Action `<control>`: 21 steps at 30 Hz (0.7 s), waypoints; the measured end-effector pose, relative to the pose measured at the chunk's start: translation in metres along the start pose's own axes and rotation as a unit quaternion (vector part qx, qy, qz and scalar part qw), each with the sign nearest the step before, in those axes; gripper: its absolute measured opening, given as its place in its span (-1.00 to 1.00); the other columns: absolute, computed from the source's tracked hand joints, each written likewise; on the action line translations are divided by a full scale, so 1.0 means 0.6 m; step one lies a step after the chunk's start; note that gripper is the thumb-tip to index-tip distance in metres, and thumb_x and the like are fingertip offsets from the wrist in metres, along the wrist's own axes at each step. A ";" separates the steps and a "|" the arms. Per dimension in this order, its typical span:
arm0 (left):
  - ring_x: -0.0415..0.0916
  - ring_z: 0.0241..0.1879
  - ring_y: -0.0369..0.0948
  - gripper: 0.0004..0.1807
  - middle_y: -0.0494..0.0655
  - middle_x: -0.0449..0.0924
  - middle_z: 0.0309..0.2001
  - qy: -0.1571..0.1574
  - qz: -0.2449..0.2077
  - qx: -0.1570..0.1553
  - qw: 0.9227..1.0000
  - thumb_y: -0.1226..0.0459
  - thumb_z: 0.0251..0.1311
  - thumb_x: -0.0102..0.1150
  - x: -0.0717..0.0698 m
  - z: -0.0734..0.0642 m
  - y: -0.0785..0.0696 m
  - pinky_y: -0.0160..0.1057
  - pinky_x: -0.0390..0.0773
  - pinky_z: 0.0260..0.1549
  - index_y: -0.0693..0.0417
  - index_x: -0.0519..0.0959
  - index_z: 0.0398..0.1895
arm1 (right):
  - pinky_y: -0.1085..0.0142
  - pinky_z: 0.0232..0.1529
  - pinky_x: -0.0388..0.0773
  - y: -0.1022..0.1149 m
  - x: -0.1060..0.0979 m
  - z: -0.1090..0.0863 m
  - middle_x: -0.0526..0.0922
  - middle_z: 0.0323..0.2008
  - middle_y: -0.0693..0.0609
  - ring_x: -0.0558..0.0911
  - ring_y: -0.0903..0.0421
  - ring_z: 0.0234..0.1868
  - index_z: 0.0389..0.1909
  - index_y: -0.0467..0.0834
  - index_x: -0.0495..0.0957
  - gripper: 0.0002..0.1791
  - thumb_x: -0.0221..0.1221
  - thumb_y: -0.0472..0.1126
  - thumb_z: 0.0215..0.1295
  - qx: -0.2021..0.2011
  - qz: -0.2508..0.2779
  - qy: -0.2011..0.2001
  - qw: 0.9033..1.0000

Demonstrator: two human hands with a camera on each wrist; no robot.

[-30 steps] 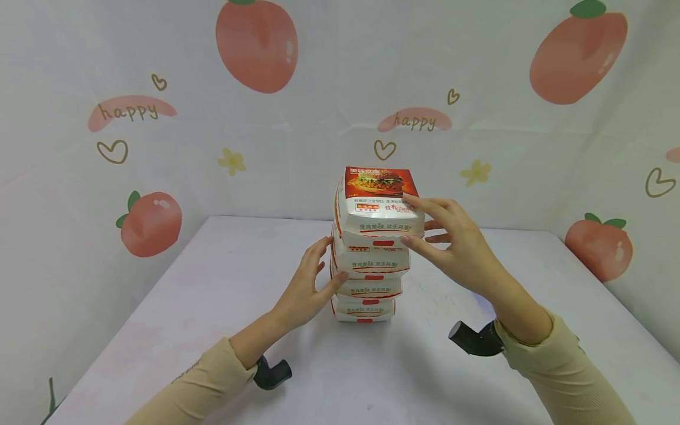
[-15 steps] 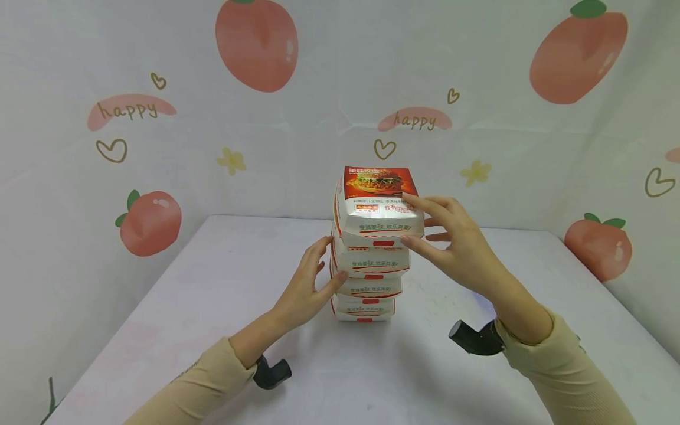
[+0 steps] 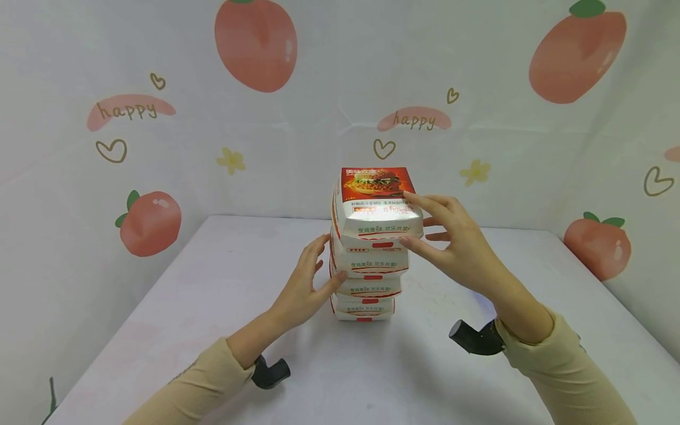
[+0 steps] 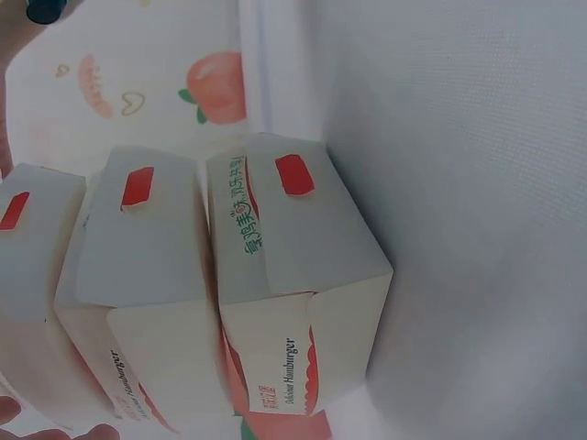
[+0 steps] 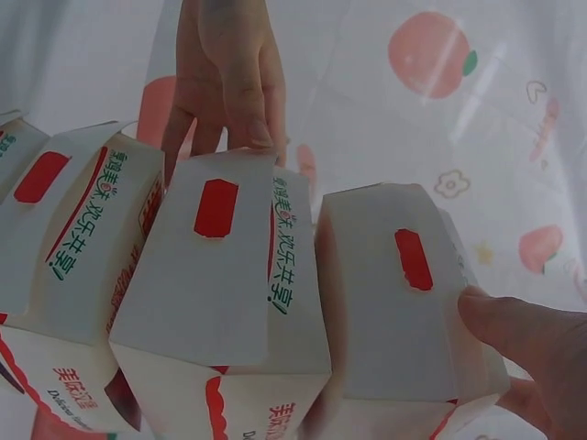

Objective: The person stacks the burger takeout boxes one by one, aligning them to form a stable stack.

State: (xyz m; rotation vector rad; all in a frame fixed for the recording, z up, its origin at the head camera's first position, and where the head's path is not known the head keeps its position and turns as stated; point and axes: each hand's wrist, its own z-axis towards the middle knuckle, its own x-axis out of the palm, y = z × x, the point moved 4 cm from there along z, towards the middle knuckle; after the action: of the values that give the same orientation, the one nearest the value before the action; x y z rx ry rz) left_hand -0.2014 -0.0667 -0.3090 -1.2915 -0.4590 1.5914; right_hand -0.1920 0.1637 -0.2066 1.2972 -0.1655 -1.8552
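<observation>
Several white-and-red paper hamburger boxes stand in one stack mid-table. The top hamburger box (image 3: 377, 215), with a burger picture on its lid, juts a little out over the second box (image 3: 372, 260). My right hand (image 3: 457, 245) holds the top box at its right front corner, index finger on the lid and thumb (image 5: 514, 335) on the front. Low on the left, my left hand (image 3: 303, 289) rests fairly straight fingers along the stack's side, its thumb touching the front near the second box. The lowest box (image 4: 293, 266) sits on the table in the left wrist view.
The white table (image 3: 212, 277) runs back to a cloth backdrop (image 3: 313, 118) printed with peaches, hearts and flowers. Black wrist cameras (image 3: 478, 337) stick out below both sleeves.
The top box has shifted slightly left and tipped a little under my right hand. My left fingers have moved slightly left; the lower boxes stay almost as they were.
</observation>
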 end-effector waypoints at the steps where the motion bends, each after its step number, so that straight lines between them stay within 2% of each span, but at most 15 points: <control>1: 0.00 0.43 0.00 -0.22 -0.02 -0.04 0.45 -0.001 -0.001 0.000 1.000 0.13 0.27 0.09 -0.001 0.000 -0.001 0.00 0.26 0.34 0.01 -0.06 0.45 | 0.01 -0.03 0.61 0.000 0.000 0.000 0.28 0.23 -0.09 0.50 -0.06 0.03 0.36 0.17 0.20 -0.29 0.24 -0.09 0.20 0.000 0.000 0.000 1.000; 10: -0.06 0.46 -0.08 -0.21 -0.02 -0.04 0.45 0.000 -0.005 0.007 1.000 0.14 0.25 0.11 -0.002 -0.001 -0.006 0.02 0.24 0.34 0.00 -0.06 0.45 | 0.02 -0.03 0.61 0.005 -0.002 -0.001 0.28 0.23 -0.09 0.50 -0.05 0.02 0.36 0.15 0.22 -0.29 0.25 -0.10 0.18 -0.007 0.002 -0.002 1.000; 21: -0.07 0.46 -0.06 -0.23 0.00 -0.05 0.45 0.004 -0.007 0.011 1.000 0.14 0.26 0.10 0.001 -0.002 -0.005 0.04 0.25 0.34 0.03 -0.05 0.44 | 0.03 -0.04 0.62 0.004 -0.002 -0.001 0.31 0.21 -0.09 0.51 -0.02 -0.01 0.34 0.11 0.26 -0.32 0.25 -0.14 0.19 -0.018 0.002 -0.009 1.000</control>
State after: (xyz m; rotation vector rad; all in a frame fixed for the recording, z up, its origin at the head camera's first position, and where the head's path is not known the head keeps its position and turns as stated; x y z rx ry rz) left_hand -0.1990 -0.0652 -0.3070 -1.2762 -0.4436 1.5754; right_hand -0.1903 0.1633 -0.2046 1.2561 -0.1437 -1.8579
